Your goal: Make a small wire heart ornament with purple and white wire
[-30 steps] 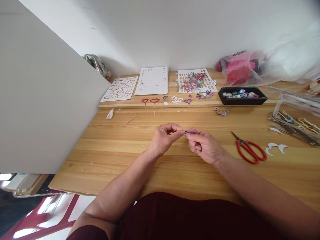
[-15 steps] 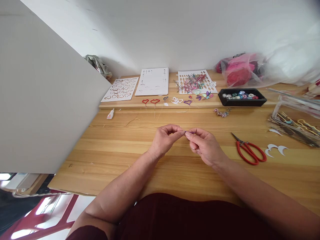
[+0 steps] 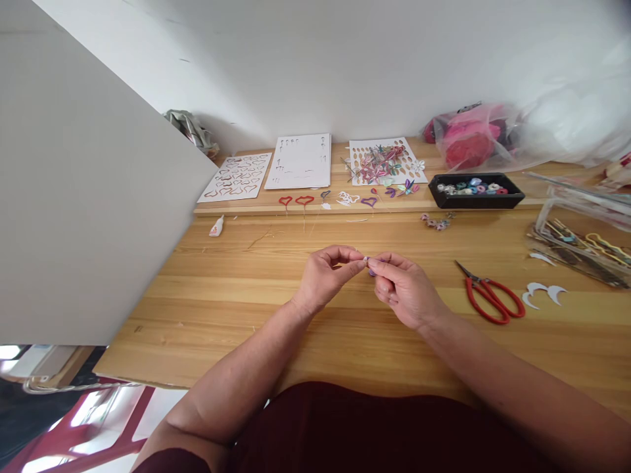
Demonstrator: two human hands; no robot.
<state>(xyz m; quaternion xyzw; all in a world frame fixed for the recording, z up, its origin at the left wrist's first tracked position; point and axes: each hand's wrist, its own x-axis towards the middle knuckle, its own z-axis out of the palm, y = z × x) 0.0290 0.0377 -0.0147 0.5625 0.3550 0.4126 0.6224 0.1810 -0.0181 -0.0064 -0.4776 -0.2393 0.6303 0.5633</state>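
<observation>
Above the middle of the table, my left hand (image 3: 328, 272) and my right hand (image 3: 404, 289) meet fingertip to fingertip. Both pinch a small purple piece (image 3: 371, 272), which is mostly covered by the fingers; a tiny pale bit shows where the tips touch. Its exact kind is too small to make out. To the right of my right hand lie red-handled scissors (image 3: 488, 295) with their handles spread apart. Beyond my hands, red heart-shaped wire pieces (image 3: 304, 200) and a purple heart-shaped piece (image 3: 368, 202) rest along the raised ledge.
A black tray (image 3: 476, 202) of thread spools stands at the back right, near a clear box (image 3: 582, 230) of hairpins. White crescent cutouts (image 3: 556, 294) lie by the scissors. Cut-out cards (image 3: 298, 161) line the ledge. A small white glue bottle (image 3: 217, 226) lies at the left.
The purple piece has turned in my fingers, so part of it now shows below my right fingertips and a pale bit between the tips. Both hands stay in nearly the same place.
</observation>
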